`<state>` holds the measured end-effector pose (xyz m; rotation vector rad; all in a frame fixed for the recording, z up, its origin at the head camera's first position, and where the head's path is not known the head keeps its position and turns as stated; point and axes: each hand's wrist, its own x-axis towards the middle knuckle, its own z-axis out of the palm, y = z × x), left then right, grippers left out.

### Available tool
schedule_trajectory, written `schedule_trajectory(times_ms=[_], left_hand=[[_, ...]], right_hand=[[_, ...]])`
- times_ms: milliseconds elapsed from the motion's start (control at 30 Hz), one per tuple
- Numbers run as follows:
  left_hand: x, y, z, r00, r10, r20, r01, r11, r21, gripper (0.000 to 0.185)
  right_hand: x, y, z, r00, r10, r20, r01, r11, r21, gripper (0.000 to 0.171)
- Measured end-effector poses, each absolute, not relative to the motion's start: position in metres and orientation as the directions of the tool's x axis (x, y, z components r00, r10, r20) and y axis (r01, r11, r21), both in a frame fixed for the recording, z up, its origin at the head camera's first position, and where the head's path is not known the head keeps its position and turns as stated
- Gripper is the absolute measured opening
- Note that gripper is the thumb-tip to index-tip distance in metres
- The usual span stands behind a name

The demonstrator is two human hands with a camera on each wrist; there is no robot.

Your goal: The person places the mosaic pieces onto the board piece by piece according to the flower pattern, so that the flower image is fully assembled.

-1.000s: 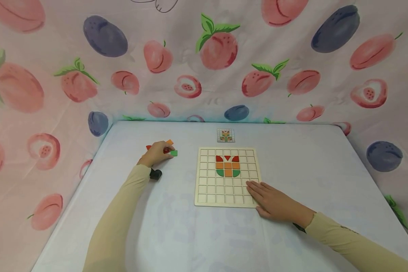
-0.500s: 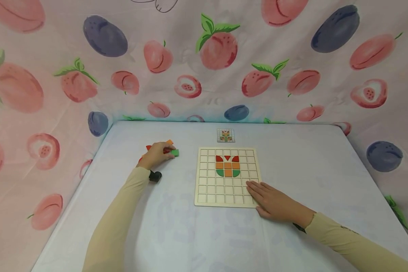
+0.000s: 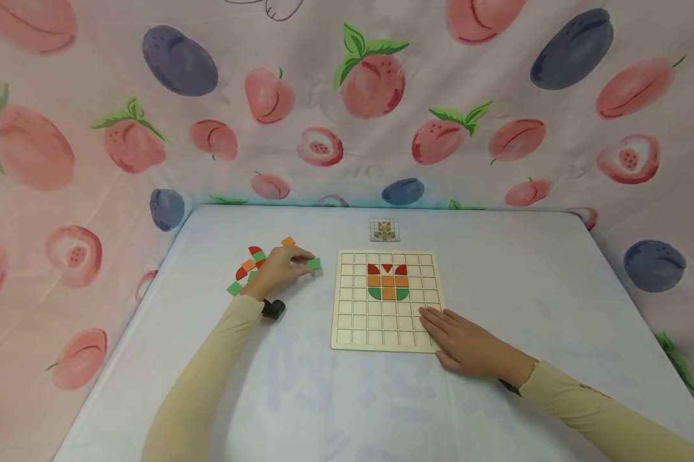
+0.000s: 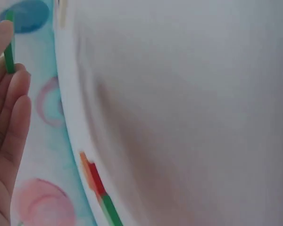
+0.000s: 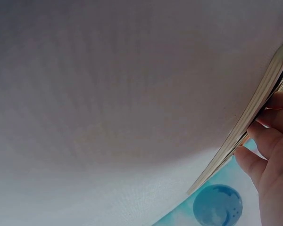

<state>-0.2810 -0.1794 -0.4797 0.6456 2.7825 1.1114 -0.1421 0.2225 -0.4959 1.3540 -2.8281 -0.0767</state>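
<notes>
A wooden grid board (image 3: 375, 328) lies mid-table with a tulip pattern (image 3: 387, 282) of red, orange and green tiles on it. My left hand (image 3: 305, 263) is just left of the board and pinches a green square tile (image 3: 314, 263) between thumb and fingertips. The left wrist view shows the same green tile (image 4: 9, 43) edge-on at the fingertips (image 4: 14, 89). My right hand (image 3: 439, 321) rests flat, fingers straight, on the board's near right corner. In the right wrist view the fingers (image 5: 273, 141) lie against the board's edge (image 5: 254, 110).
Loose red, orange and green tiles (image 3: 250, 264) lie scattered left of my left hand, with one orange tile (image 3: 288, 241) behind it. A small picture card (image 3: 384, 230) sits beyond the board. Fruit-print cloth (image 3: 347, 96) walls the table's back and sides.
My left hand has moved right toward the board with the green tile pinched, uncovering the loose tiles it had been over. The right hand has not moved.
</notes>
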Motion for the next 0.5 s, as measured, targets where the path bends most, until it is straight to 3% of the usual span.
schedule_trajectory(times_ms=[500], left_hand=[[-0.249,-0.123,-0.477,-0.809,0.564,0.167,0.519,0.55,0.654,0.029]], right_hand=[[-0.142,0.224,-0.496,-0.624,-0.781,-0.007,-0.781,0.623,0.039,0.06]])
